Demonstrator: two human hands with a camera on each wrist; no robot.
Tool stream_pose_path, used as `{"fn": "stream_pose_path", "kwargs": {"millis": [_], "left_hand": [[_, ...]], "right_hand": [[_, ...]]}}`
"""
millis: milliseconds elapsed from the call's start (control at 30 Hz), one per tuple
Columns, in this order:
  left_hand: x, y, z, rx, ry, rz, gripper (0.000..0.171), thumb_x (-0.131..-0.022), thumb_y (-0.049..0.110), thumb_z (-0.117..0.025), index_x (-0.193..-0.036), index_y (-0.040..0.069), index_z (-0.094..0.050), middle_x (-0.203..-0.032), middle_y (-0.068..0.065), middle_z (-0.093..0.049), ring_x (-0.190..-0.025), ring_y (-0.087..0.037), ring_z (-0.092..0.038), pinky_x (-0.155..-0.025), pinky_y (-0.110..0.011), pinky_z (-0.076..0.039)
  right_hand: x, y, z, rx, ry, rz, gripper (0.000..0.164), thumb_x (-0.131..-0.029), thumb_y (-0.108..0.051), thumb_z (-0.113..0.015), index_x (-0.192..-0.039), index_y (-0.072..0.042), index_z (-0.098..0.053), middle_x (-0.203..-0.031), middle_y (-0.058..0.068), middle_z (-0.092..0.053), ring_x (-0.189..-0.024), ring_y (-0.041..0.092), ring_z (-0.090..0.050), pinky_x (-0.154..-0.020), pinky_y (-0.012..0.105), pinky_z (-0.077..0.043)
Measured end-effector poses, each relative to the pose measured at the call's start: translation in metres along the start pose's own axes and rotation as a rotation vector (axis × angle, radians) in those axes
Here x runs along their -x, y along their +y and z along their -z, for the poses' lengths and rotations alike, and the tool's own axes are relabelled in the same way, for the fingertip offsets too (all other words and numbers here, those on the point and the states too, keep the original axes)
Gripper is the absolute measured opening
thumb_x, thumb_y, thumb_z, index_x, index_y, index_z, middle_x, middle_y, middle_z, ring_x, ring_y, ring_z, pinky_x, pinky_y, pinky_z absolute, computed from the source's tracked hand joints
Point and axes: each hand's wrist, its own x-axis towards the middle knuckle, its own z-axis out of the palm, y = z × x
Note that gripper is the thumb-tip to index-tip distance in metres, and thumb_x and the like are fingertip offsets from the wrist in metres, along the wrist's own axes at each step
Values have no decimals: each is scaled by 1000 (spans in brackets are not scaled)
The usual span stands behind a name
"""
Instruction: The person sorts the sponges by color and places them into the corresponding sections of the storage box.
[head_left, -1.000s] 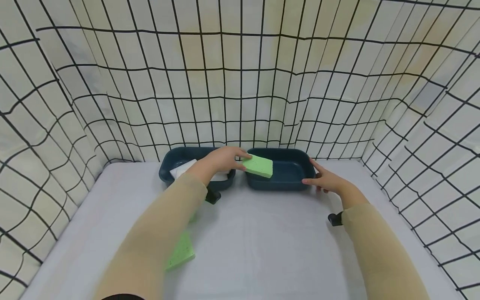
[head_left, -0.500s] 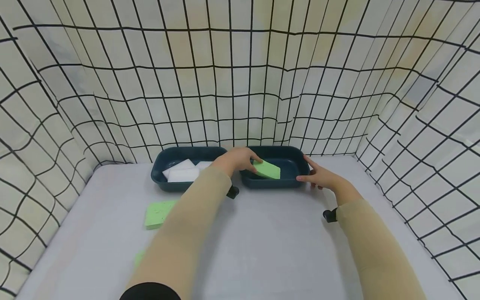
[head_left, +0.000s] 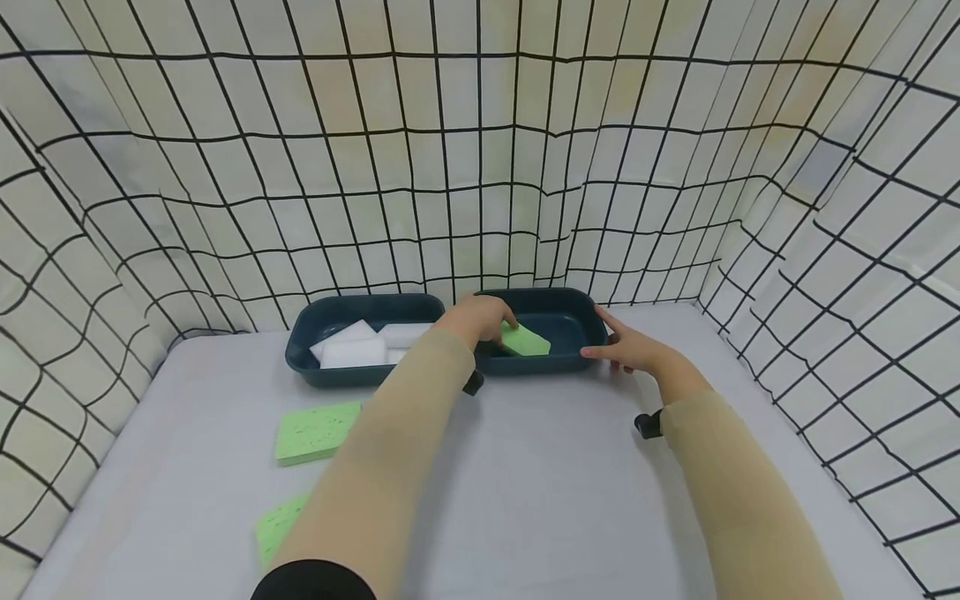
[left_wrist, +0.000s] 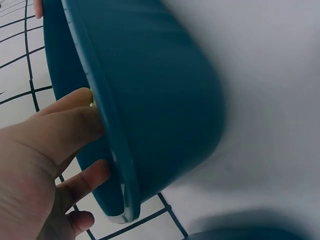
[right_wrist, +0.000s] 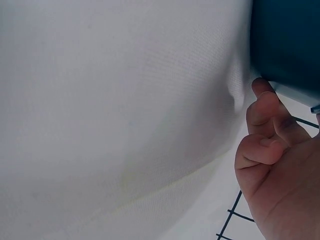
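Note:
In the head view my left hand (head_left: 478,320) holds a light green sponge (head_left: 528,340) inside the right-hand dark blue bin (head_left: 573,325), near its left end. The left wrist view shows that hand (left_wrist: 55,145) reaching over the bin's rim (left_wrist: 112,120), its fingertips and nearly all of the sponge hidden behind the wall. My right hand (head_left: 632,345) grips the bin's right end, thumb at the front and fingers along the side. Seen from the right wrist, its lower fingers (right_wrist: 257,155) are curled, and one fingertip touches the bin low down.
A second dark blue bin (head_left: 360,307) stands to the left, with several white sponges (head_left: 351,353) in it. Two green sponges (head_left: 315,432) lie on the white cloth in front, one partly behind my left sleeve. Black wire grid (head_left: 450,150) rises behind and at both sides.
My left hand has moved right and lowered the green sponge from above the rim into the right-hand bin. The right hand keeps its place at the bin's end. The head view has shifted slightly.

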Motion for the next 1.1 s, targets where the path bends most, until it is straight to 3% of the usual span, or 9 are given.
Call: {"fn": "stream_pose_path", "kwargs": {"millis": [300,600,800,1100], "left_hand": [[1,-6,-3,64,3,37,51,-92,20,-73,-140,29,-59,-151,-2,-47,-142,-32,-35,-117,-51,-25],[6,-11,4,83,53,-33,51,-95,26,-70,-143,29,-55,-154,-3,-43,-144,-32,-32,-115,-51,-30],[22,-14,10,141,111,-49,54,-94,29,-71,-144,34,-53,-153,-1,-44,-143,-27,-34,-113,-47,-35],[51,-24,19,120,154,-102,59,-93,32,-71,-147,37,-48,-155,4,-40,-145,-22,-32,-113,-45,-35]], "right_hand": [[-2,-1,0,7,-6,3,105,-88,-57,-68,-158,-39,9,-113,18,-58,-82,26,-57,-64,34,-43],[-2,2,2,21,-2,-2,104,-90,-56,-67,-158,-38,10,-112,18,-59,-83,27,-57,-65,34,-44],[-2,0,1,24,-10,-14,103,-90,-55,-66,-158,-39,11,-110,18,-58,-81,26,-55,-65,34,-43],[3,-3,0,30,-11,-18,104,-91,-56,-65,-157,-39,13,-106,17,-58,-75,26,-52,-64,34,-42]]}}
